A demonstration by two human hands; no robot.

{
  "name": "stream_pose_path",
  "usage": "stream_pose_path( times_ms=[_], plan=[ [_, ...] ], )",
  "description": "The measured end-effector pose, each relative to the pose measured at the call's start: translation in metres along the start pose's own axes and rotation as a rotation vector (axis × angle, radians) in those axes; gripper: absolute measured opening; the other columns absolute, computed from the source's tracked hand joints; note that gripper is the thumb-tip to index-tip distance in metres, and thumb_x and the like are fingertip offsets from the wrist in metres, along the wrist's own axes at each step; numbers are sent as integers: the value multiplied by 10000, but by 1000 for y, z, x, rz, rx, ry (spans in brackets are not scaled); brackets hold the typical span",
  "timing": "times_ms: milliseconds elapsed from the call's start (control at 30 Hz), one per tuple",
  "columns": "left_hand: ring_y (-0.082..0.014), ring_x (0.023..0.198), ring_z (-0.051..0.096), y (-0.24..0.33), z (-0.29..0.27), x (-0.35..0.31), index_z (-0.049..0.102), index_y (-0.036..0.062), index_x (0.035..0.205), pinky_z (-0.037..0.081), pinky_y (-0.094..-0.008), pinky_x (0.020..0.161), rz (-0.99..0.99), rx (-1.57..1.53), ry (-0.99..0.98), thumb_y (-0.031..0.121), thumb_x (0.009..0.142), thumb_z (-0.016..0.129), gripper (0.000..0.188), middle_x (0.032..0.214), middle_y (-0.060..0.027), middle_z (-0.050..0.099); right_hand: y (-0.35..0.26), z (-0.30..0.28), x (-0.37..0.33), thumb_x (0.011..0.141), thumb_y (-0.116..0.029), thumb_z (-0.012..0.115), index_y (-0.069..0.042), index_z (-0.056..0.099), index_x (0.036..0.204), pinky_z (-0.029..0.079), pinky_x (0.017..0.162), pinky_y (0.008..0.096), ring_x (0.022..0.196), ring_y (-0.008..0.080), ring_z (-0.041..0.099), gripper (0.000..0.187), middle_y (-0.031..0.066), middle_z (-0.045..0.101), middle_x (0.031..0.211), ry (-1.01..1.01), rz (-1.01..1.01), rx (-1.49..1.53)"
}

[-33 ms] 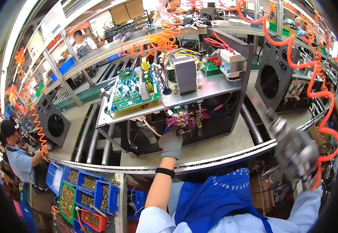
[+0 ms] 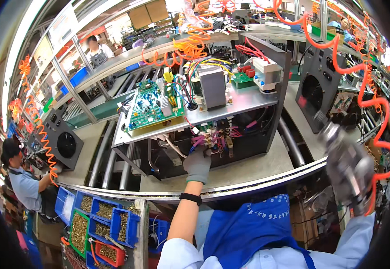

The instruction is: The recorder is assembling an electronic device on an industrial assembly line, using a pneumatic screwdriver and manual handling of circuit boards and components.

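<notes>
A dark metal equipment chassis [image 2: 217,166] stands before me on the conveyor line, with a green circuit board [image 2: 154,105] and a grey transformer [image 2: 212,87] on its upper shelf. My left hand [image 2: 198,166], in a grey glove, reaches into the lower bay at the purple wires [image 2: 224,134]. Its fingers look bent together there, but their tips and whatever they pinch are hidden. Off to the right, my right hand [image 2: 351,181], also gloved, is wrapped round a pneumatic screwdriver [image 2: 334,134], blurred by motion and well apart from the chassis.
Blue, green and red bins [image 2: 79,231] of small brass-coloured parts sit at lower left. An orange coiled air hose [image 2: 370,89] hangs at right by my right arm. More chassis [image 2: 314,89] stand on both sides. A co-worker [image 2: 22,179] stands at left. Steel rollers [image 2: 291,139] run beneath.
My right hand and the pneumatic screwdriver have shifted a little to the right, and the hose moved with them. My left hand stays in place inside the lower bay.
</notes>
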State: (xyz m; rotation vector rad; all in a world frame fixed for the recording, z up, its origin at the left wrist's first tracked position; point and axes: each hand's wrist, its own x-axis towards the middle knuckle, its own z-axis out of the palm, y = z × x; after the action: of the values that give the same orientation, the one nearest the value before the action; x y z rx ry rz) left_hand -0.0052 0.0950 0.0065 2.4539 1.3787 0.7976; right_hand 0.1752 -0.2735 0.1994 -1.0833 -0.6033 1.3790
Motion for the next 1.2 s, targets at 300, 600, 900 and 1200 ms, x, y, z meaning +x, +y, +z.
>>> stream_pose_path(
  times_ms=[300, 600, 900, 1200],
  plan=[
    [-343, 762, 683, 0, -1, 1, 723, 189, 935, 537, -461, 667, -53, 103, 80, 417, 803, 705, 264, 808, -107, 707, -75, -136, -21, 578, -83, 772, 32, 430, 1265, 504, 593, 332, 724, 191, 615, 777, 120, 600, 858, 16, -15, -170],
    [-311, 875, 688, -70, 8, 24, 732, 234, 996, 540, -442, 758, -215, 167, 0, 447, 800, 721, 290, 915, -83, 724, -29, -184, 30, 638, -136, 791, -32, 442, 1198, 512, 506, 328, 617, 203, 614, 668, 120, 584, 811, -176, 410, -32],
    [-253, 855, 619, -26, 24, -28, 590, 19, 1157, 531, -349, 766, -292, -239, 555, 281, 810, 767, 470, 1025, -144, 622, 68, -162, 50, 786, -252, 683, -131, 455, 1283, 457, 454, 256, 538, 130, 543, 559, 61, 558, 822, -131, 409, 147],
    [-398, 978, 655, -2, 64, 25, 543, 2, 1182, 526, -490, 819, -538, 100, 315, 393, 843, 663, 531, 1088, -217, 642, 98, -155, 50, 861, -257, 620, -100, 456, 1338, 423, 434, 223, 560, 110, 511, 529, 39, 531, 841, -78, 306, 317]
  ],
)
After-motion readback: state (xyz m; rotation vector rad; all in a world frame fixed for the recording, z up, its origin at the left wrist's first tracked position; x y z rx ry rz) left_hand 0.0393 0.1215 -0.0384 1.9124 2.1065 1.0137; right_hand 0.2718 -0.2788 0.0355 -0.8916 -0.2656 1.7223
